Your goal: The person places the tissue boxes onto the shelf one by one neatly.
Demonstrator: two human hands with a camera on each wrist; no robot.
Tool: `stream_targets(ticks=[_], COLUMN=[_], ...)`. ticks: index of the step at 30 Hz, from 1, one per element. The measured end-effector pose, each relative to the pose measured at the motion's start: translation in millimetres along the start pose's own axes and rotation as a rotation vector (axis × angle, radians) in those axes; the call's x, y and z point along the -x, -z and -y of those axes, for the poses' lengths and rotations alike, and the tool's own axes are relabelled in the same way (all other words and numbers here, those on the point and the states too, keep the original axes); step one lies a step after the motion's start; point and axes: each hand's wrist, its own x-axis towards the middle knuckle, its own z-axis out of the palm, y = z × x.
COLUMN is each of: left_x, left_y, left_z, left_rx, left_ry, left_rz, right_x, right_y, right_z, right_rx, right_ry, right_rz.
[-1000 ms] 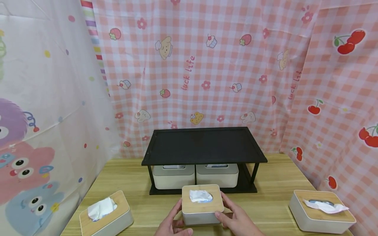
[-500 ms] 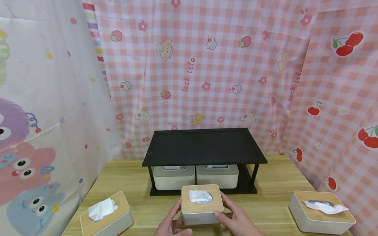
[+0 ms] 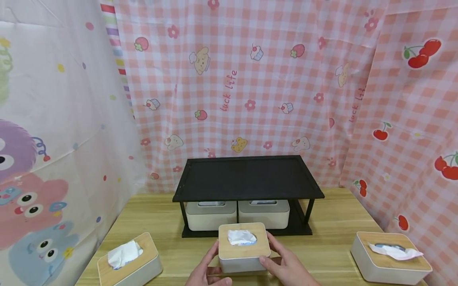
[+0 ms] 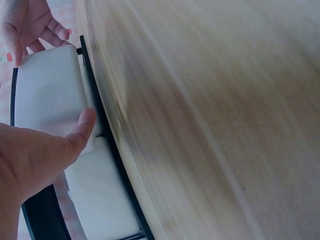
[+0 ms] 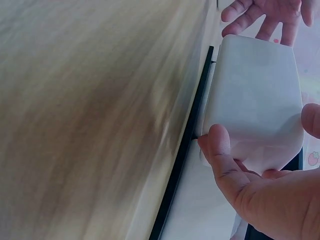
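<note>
The tissue box is held between the two hands, just right of the left hand and just left of the right hand. The right hand grips its right end, with the thumb on the front wall near the corner and the index finger along the right side towards the back. The left hand is curved about the left end, its index finger against the side and its thumb low at the front; how firmly that thumb presses, I cannot tell. The wooden lid faces up between the hands, with a white tissue showing in its opening. Whether the base touches the table is hard to tell.

Ahead of both hands, just beyond the tissue box, stands a black shelf. Under its top, one pale box lies ahead of the left hand; a second pale box, just beside it, lies ahead and a little left of the right hand. Well to the left of the left hand is a slanted box, and well to the right of the right hand is an outer box; each has a wooden top and a tissue showing.
</note>
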Motion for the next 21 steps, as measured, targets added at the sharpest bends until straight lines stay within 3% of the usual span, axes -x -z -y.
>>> stream_targets(ticks=[15, 21], left_x=[10.0, 13.4], left_y=[1.2, 5.1], left_z=[-6.1, -13.7], left_rx=[0.029, 0.001], left_ry=[-0.04, 0.0], left_rz=[-0.017, -0.036], right_x=[2.2, 1.7], right_y=[-2.8, -5.5], right_z=[13.9, 23.7], right_rx=[-0.015, -0.008], right_ry=[0.009, 0.055], right_rz=[-0.011, -0.02])
